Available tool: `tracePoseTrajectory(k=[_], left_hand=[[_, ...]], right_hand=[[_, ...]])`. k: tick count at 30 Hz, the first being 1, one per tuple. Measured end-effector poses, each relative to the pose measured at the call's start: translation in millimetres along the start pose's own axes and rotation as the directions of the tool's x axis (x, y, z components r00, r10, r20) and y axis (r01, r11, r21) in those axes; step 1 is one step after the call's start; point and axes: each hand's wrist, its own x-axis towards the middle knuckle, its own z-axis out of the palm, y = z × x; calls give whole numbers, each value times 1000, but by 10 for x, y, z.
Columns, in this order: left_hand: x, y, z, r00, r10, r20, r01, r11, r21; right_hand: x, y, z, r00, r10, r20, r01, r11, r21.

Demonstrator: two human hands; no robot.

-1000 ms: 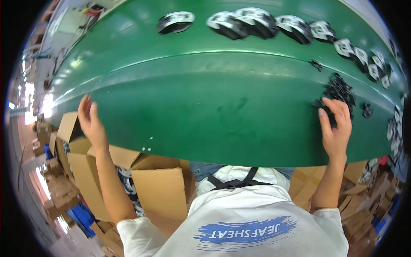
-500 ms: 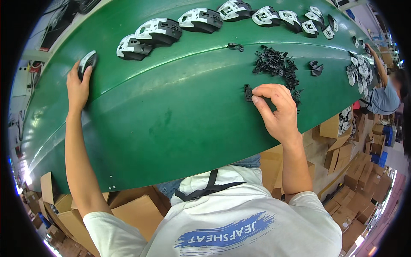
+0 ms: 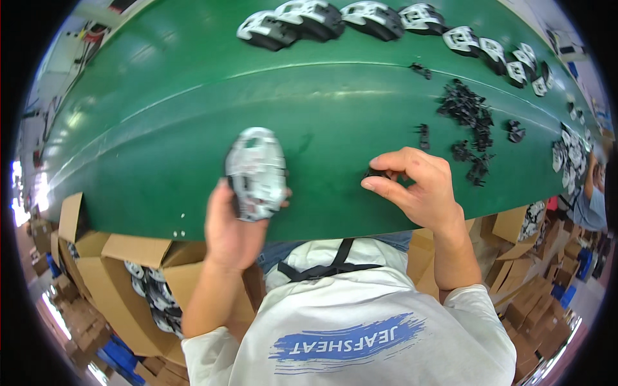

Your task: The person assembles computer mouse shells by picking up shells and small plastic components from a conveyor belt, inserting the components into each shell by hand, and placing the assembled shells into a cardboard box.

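Note:
A white-and-black computer mouse shell point(image 3: 257, 168) lies in the grip of my left hand point(image 3: 233, 235), lifted over the near part of the green table. Its white side with cut-outs faces up, blurred by motion. My right hand point(image 3: 421, 186), closed in a pinch to the right of the shell, holds a small black plastic part point(image 3: 376, 174) between thumb and forefinger, mostly hidden by the fingers. Just beyond that hand, a loose black clip-like part point(image 3: 423, 136) rests on the table. A heap of similar black plastic parts point(image 3: 467, 106) is farther right.
Several mouse shells point(image 3: 372, 20) line the far side of the green table point(image 3: 161, 148). More shells point(image 3: 568, 157) are piled at the right, near a co-worker point(image 3: 589, 206). Open cardboard boxes point(image 3: 119, 289) stand below the near edge, one with shells inside.
My left hand has brought the mouse shell from the far left toward me and turned its white side up. My right hand has moved away from the loose black clip-like part. The view has shifted.

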Motion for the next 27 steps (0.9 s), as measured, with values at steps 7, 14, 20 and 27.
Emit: tracePoseTrajectory(k=[7,14,20,27], left_hand=[[-79,-556,273,976,-134,172,188,918,-350],[-10,-521,378,972,-111,209,178,924,-338],[-21,-607,397,943,-61,326,165,938,-304],[-50,-659,428,957,-12,291,120,926,-357]], right_hand=[[1,-268,238,978,-187,89,158,951,267],[-24,-408,79,996,-85,3,79,936,343],[2,-454,190,1000,-23,14,17,944,330],[4,-374,248,994,-46,-94,72,953,294]])
